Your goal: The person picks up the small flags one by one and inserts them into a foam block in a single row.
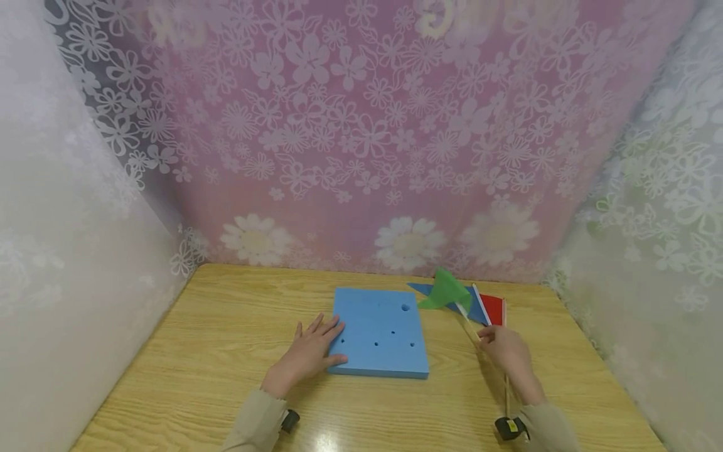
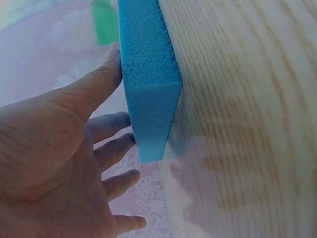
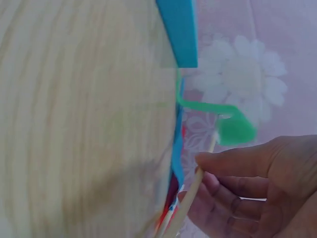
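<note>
A square blue foam board point(image 1: 367, 314) lies flat on the table, with several small holes and a larger one near its far right corner. My left hand point(image 1: 309, 351) rests on the board's left edge, fingers spread and straight; the left wrist view shows the thumb and two fingertips at the foam. To the right of the board, my right hand point(image 1: 505, 348) pinches the thin wooden stick of a green flag point(image 1: 446, 290) between thumb and fingers. The green cloth hangs folded at the stick's far end. Beneath it lie a blue flag point(image 1: 479, 306) and a red flag point(image 1: 494, 309).
The wooden table point(image 1: 226, 326) ends at a pink flowered curtain point(image 1: 361, 157) behind, with pale flowered curtains point(image 1: 666, 251) at the sides. A flag stick point(image 1: 507, 392) runs toward the near edge under my right wrist.
</note>
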A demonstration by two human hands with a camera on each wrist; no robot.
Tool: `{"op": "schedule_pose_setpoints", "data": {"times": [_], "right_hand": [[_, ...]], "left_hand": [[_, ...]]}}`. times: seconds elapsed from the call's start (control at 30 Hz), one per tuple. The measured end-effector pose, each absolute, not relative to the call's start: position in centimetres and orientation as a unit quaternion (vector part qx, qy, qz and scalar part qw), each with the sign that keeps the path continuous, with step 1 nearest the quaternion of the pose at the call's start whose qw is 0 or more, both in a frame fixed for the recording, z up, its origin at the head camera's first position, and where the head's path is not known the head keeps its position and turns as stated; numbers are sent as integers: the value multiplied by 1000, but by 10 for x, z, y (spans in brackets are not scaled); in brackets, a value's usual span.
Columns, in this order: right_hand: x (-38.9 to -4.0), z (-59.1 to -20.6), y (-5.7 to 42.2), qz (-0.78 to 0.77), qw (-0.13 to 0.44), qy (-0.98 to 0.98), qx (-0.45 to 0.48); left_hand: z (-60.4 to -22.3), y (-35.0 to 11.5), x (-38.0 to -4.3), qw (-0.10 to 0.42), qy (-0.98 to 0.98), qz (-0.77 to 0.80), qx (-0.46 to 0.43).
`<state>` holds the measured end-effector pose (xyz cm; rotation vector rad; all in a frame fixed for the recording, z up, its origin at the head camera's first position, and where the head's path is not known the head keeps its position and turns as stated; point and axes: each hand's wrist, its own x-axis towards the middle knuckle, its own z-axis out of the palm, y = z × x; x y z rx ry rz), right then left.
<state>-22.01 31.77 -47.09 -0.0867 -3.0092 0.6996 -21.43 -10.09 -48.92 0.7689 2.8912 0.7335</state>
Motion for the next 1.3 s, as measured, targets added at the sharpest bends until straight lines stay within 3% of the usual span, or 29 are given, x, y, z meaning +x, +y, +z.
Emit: {"op": "schedule_pose_setpoints", "data": {"times": [0.3,0.77,1.3], "right_hand": [[-223,-456,296,257,99,-961,-11],[-241,-444,235,354,170,-920,2],[-256,-443,133,531,166,-828,68]], "left_hand": [[-489,-104,-214,30,938,241,247],[-493,-107,-216,31,938,244,243],[-494,-103,-218,40,939,243,242]]}}
